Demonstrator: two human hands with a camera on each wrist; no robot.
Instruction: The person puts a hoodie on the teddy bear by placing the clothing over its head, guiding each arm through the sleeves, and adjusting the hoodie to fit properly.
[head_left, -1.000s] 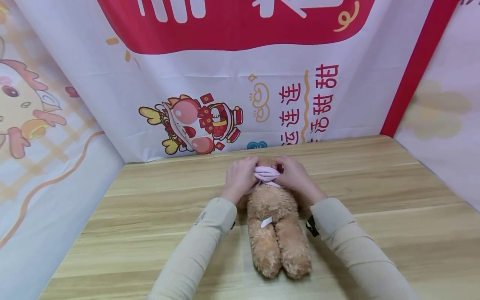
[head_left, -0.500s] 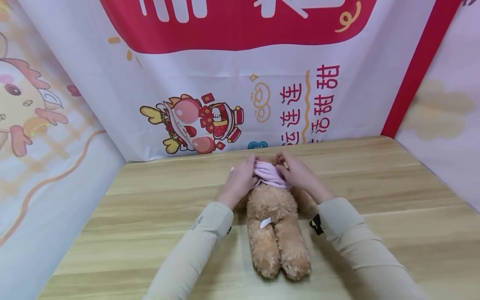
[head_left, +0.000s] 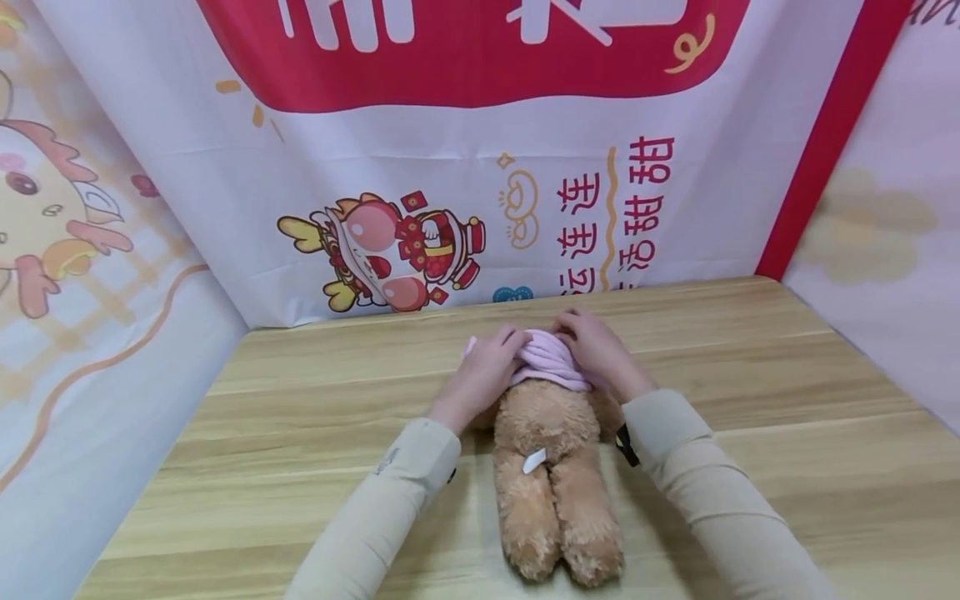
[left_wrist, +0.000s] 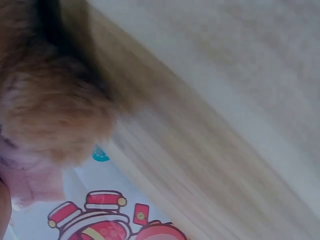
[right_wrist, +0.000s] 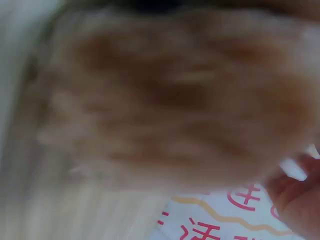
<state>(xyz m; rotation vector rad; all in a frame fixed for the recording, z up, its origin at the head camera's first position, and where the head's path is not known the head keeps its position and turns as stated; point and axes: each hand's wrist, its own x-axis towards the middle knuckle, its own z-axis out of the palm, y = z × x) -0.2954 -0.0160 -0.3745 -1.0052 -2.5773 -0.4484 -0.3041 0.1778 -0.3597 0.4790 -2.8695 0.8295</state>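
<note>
A brown plush toy (head_left: 547, 425) lies on the wooden table, its two legs toward me and a small white tag at its hips. Bunched pink cloth (head_left: 551, 360) wraps its upper part, and the head is mostly hidden. My left hand (head_left: 486, 367) grips the cloth on its left side. On the other side, my right hand (head_left: 600, 350) pinches the cloth's upper right edge with curled fingers. Brown fur (left_wrist: 55, 110) and a strip of pink cloth (left_wrist: 35, 182) show in the left wrist view. Blurred fur (right_wrist: 175, 100) fills much of the right wrist view, beside my fingers.
The wooden table (head_left: 300, 467) extends to both sides of the toy. A printed white and red banner (head_left: 420, 142) hangs along its back edge, close beyond my hands. Patterned sheets hang at the left (head_left: 97, 250) and right (head_left: 877, 250).
The pink cloth has spread from a narrow twisted band to a wider wrap over the toy's upper part. My right fingers, lifted off half a second ago, are back at its edge.
</note>
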